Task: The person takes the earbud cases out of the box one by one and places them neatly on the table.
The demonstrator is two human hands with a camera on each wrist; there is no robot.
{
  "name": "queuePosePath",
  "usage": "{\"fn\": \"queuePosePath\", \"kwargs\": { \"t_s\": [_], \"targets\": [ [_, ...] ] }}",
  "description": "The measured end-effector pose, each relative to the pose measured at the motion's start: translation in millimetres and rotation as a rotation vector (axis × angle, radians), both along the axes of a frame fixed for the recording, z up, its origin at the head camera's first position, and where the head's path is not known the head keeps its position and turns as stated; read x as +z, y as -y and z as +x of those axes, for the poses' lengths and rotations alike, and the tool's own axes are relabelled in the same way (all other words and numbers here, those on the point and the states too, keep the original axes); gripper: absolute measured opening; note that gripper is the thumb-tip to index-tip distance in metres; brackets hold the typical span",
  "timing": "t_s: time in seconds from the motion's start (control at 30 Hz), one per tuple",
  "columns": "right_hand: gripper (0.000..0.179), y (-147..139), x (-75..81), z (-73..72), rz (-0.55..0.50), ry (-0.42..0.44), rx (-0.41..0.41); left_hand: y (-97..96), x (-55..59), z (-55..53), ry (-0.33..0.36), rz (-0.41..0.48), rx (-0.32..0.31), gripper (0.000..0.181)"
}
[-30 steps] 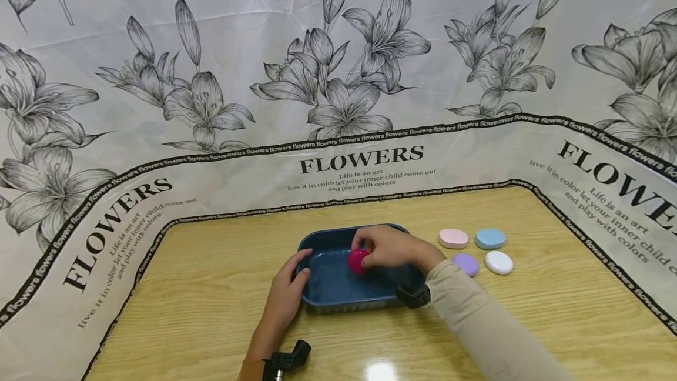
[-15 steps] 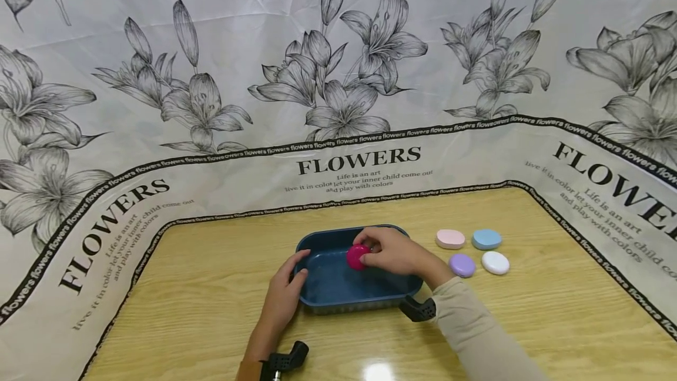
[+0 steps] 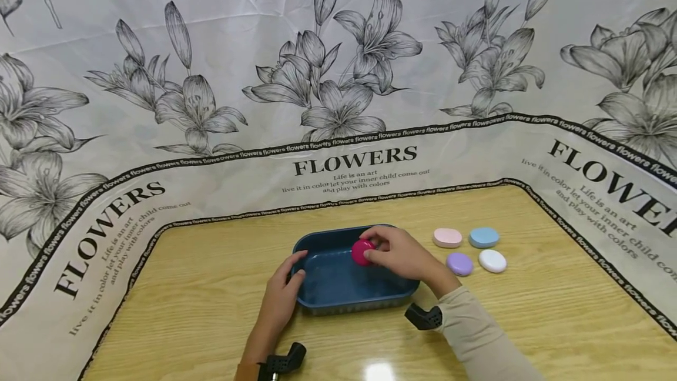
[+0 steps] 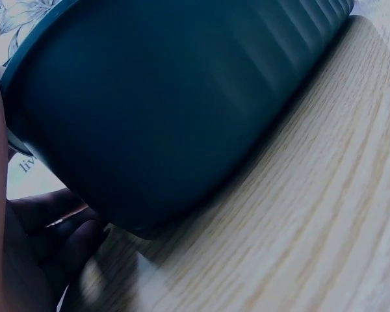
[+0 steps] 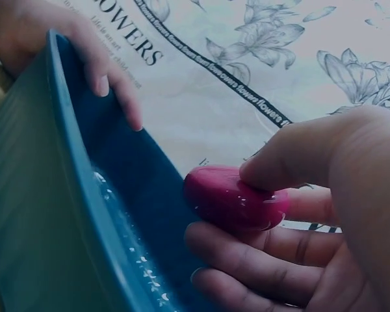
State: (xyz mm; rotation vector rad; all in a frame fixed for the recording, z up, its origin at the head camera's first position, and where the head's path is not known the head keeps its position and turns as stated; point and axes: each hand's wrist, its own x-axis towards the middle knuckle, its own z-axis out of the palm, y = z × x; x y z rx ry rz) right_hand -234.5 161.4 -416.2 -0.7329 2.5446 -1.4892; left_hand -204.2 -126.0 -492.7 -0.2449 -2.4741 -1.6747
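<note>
A glossy magenta, pebble-shaped object (image 3: 362, 252) is pinched between the thumb and fingers of my right hand (image 3: 396, 251). It hangs inside the outline of a dark blue rectangular bin (image 3: 354, 303), above the floor in the head view. In the right wrist view, the magenta object (image 5: 231, 198) shows a shiny rounded surface, held apart from the bin's inner wall. My left hand (image 3: 282, 290) grips the bin's left end, with two digits over the rim. In the left wrist view, its other fingers (image 4: 71, 250) bend beside the bin's outer wall.
To the bin's right lie similar rounded pieces: pink (image 3: 447, 238), light blue (image 3: 483, 237), purple (image 3: 459, 264) and white (image 3: 492, 261). A wood-grain table (image 3: 201, 310) carries everything. Flower-printed cloth (image 3: 354, 110) borders its back and sides.
My right hand has lifted the magenta object slightly up and to the right within the bin's outline. My left hand stays on the rim. The head view has shifted a little.
</note>
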Motion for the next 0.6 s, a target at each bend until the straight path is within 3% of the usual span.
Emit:
{"fn": "queuePosePath", "kwargs": {
  "t_s": [0.23, 0.6],
  "targets": [
    [0.041, -8.9, 5.2, 6.3, -0.098, 0.046, -0.029, 1.0, 0.6, 0.4, -0.017, 0.007, -0.018, 0.038],
    [0.039, -22.2, 3.8, 19.6, -0.100, 0.057, -0.105, 1.2, 2.0, 1.5, -0.009, -0.001, -0.010, 0.039]
  ]
}}
